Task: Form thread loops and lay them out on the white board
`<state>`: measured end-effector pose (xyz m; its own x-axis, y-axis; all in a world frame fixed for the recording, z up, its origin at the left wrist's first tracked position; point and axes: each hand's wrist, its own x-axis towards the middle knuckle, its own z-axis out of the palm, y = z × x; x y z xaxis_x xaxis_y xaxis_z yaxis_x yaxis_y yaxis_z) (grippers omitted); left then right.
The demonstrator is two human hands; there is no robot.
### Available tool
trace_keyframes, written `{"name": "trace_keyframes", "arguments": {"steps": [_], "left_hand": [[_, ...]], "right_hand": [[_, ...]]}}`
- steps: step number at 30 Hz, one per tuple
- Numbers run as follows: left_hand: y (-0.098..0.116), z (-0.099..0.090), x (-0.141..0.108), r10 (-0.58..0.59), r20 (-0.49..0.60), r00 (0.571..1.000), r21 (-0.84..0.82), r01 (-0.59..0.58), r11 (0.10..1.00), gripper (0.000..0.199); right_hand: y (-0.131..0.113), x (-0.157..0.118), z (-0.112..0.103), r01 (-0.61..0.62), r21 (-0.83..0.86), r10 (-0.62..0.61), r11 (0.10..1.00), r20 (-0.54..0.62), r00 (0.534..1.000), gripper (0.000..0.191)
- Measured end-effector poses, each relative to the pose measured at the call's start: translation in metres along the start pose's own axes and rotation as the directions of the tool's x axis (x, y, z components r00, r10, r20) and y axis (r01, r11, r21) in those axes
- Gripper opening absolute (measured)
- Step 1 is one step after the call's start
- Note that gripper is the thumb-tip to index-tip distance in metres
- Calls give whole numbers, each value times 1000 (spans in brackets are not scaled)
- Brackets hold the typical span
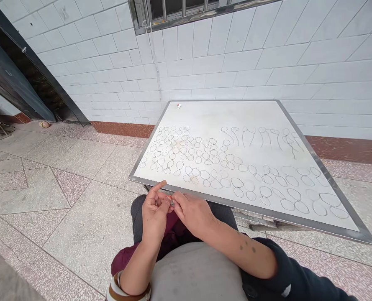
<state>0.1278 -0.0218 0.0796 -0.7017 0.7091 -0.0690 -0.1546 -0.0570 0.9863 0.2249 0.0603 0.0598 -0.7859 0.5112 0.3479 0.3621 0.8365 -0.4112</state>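
Board: a white board (201, 115) with a metal frame (251, 209) is set close to a tiled wall (110, 62).
Held piece: a small, partly hidden piece (172, 202) is gripped just off the board's near edge, towards its left corner; whether it is wire or something else cannot be told.
Left hand: the piece is pinched by the left hand (153, 217) at thumb and fingertips, with one finger stretched out towards the board's frame.
Right hand: the same piece is pinched by the right hand (195, 213), its other fingers folded.
Figure-eight loops: thin dark double loops (238, 187) are spread over the board's near half and up its left side; whether they are laid or drawn cannot be told.
Tailed loops: loops with long tails (243, 138) are ranged towards the board's far right.
Small item: a white-and-red item (179, 106) is placed at the board's far left corner.
Handling, as judged: such a tiny piece is best steadied by the left fingertips while only light pressure is applied by the right, with the fingertips kept in view and the board's frame left unbumped.
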Motion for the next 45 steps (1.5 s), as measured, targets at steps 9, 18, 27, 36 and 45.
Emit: {"name": "trace_keyframes", "arguments": {"steps": [9, 18, 27, 36, 45], "left_hand": [[8, -3, 3, -29, 35, 999, 38, 28, 999, 42], [14, -17, 5, -90, 181, 979, 116, 70, 991, 49], [8, -3, -6, 30, 78, 996, 77, -37, 996, 44], [14, -11, 0, -31, 177, 984, 133, 7, 991, 48], [20, -2, 6, -36, 207, 978, 148, 5, 989, 50]], "right_hand": [[7, -2, 3, 80, -26, -78, 996, 57, 995, 19], [15, -6, -1, 118, 306, -118, 945, -20, 993, 17], [5, -6, -2, -76, 446, 93, 892, -17, 995, 11], [14, -5, -4, -2, 478, 1, 878, 2, 1000, 13], [10, -5, 0, -214, 698, 256, 684, 45, 966, 6]]}}
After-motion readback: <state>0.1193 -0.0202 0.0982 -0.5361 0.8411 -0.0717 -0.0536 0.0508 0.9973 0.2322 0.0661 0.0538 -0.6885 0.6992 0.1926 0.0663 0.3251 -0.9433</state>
